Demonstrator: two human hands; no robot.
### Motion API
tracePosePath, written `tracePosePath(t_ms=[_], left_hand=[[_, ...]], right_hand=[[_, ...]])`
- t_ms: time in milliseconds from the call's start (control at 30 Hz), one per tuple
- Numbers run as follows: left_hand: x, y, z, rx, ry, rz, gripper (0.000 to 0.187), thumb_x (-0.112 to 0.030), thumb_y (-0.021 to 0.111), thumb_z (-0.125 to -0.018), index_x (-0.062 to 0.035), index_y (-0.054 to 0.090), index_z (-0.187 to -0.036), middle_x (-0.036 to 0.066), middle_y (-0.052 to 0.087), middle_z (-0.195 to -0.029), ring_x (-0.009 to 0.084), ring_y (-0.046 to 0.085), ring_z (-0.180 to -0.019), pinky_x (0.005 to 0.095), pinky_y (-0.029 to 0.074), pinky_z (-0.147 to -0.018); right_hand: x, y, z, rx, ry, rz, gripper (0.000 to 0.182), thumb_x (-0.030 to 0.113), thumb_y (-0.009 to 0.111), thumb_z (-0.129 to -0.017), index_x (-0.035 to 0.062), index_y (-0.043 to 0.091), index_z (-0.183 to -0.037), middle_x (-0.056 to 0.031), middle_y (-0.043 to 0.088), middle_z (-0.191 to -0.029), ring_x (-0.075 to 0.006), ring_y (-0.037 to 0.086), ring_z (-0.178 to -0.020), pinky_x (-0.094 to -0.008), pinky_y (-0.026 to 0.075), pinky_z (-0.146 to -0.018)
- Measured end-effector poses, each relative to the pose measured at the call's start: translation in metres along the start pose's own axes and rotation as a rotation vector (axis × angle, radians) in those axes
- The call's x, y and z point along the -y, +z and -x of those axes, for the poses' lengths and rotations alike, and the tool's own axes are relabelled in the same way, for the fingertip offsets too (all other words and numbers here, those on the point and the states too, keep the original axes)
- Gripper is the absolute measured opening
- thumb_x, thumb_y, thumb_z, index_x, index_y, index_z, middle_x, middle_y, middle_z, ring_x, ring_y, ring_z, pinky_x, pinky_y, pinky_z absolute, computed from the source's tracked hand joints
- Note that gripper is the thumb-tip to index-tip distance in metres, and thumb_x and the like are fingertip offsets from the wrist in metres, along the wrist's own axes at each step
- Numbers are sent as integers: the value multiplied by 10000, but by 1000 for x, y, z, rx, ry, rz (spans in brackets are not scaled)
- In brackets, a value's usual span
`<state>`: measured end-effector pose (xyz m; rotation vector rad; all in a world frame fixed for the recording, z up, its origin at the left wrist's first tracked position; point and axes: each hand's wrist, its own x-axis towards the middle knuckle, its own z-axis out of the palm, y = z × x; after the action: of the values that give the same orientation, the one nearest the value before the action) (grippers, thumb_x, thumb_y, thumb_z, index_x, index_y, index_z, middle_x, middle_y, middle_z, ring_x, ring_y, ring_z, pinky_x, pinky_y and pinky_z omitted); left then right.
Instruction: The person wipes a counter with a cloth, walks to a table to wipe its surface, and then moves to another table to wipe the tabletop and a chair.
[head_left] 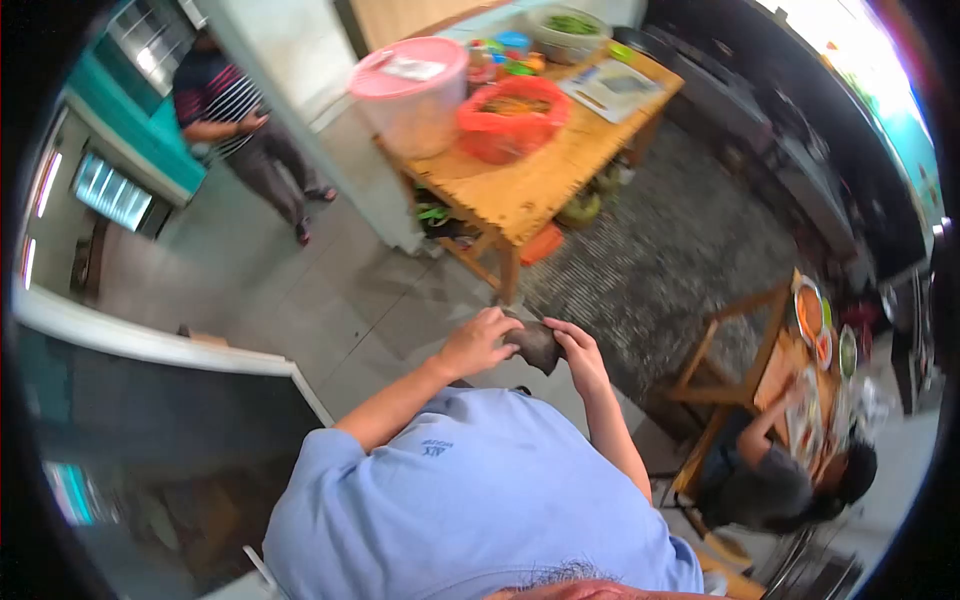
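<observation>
In front of my chest, both hands hold a small dark grey, limp piece that looks like cloth (535,346); its exact kind cannot be made out. My left hand (482,342) pinches its left edge with curled fingers. On the opposite edge, my right hand (582,352) grips it between thumb and fingers. The piece hangs slightly creased between them, above the tiled floor (400,310).
Ahead stands a wooden table (500,200) with a pink-lidded tub (410,100), a red basin (512,125) and a cutting board (612,90). A person (240,120) stands at left; another person (770,480) sits working at a low table (775,370). A dark rough floor mat (660,260) lies right.
</observation>
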<state>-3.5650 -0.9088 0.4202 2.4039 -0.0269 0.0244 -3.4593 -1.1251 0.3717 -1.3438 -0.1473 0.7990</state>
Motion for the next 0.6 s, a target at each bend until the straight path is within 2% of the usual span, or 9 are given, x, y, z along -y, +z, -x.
tracePosePath(t_ms=[100, 133, 167, 233, 267, 300, 400, 533, 600], left_hand=[[17, -13, 29, -197, 81, -15, 328, -186, 771, -829, -90, 654, -1120, 119, 551, -1093, 307, 591, -1104, 406, 496, -967], [24, -16, 39, -288, 139, -39, 334, -169, 768, -827, -76, 643, -1123, 109, 547, -1210, 304, 590, -1114, 421, 500, -951], [30, -23, 50, -319, 120, -36, 334, -169, 768, -827, -76, 643, -1123, 109, 547, -1210, 304, 590, -1114, 421, 500, -951], [42, -39, 75, -244, -9, 252, 277, -166, 747, -865, -72, 647, -1106, 139, 575, -1265, 321, 606, -1110, 416, 502, -954], [53, -45, 88, -270, -16, 254, 277, -166, 747, -865, -72, 647, -1106, 139, 575, -1265, 321, 606, -1110, 416, 502, -954], [66, -49, 101, -278, -57, 273, 278, -164, 746, -871, -65, 646, -1110, 137, 613, -1213, 314, 627, -1079, 411, 510, -941], [95, -77, 147, -325, -128, 357, 276, -158, 742, -885, -55, 642, -1120, 124, 673, -1092, 278, 664, -1021, 390, 525, -909], [134, -108, 203, -425, -169, 547, 271, -165, 725, -895, -35, 627, -1111, 117, 691, -1005, 249, 678, -921, 372, 529, -842], [158, -121, 227, -450, -184, 538, 273, -149, 733, -895, -35, 632, -1122, 110, 697, -1015, 223, 683, -942, 361, 534, -850]], right_hand=[[-6, 36, 7, 95, -23, 125, 331, 187, 641, -964, 41, 670, -1260, -67, 688, -1150, -151, 630, -1048, -310, 500, -905], [-7, 47, 8, 140, -72, 196, 341, 213, 688, -942, 37, 668, -1234, -67, 681, -1141, -145, 624, -1040, -308, 500, -892], [-4, 62, 8, 168, -69, 219, 341, 213, 688, -942, 37, 668, -1234, -67, 681, -1141, -145, 624, -1040, -308, 500, -892], [3, 94, 12, 292, -51, 512, 407, 271, 774, -881, 23, 654, -1181, -78, 656, -1116, -174, 615, -1045, -323, 500, -870], [6, 112, 12, 259, -188, 803, 430, 297, 794, -862, 6, 648, -1143, -120, 608, -1164, -231, 602, -1086, -357, 506, -877], [3, 129, 8, 278, -196, 816, 430, 297, 794, -862, 6, 648, -1143, -120, 608, -1164, -231, 602, -1086, -357, 506, -877], [-22, 179, -6, 296, -523, 888, 421, 282, 798, -853, -7, 642, -1116, -150, 547, -1284, -292, 580, -1152, -396, 508, -904], [-24, 263, -9, 376, -573, 894, 412, 277, 789, -863, -4, 641, -1126, -145, 590, -1234, -287, 610, -1106, -387, 513, -889], [-25, 303, -7, 436, -391, 865, 399, 278, 783, -874, 5, 642, -1128, -132, 645, -1123, -260, 650, -1013, -365, 523, -859]])
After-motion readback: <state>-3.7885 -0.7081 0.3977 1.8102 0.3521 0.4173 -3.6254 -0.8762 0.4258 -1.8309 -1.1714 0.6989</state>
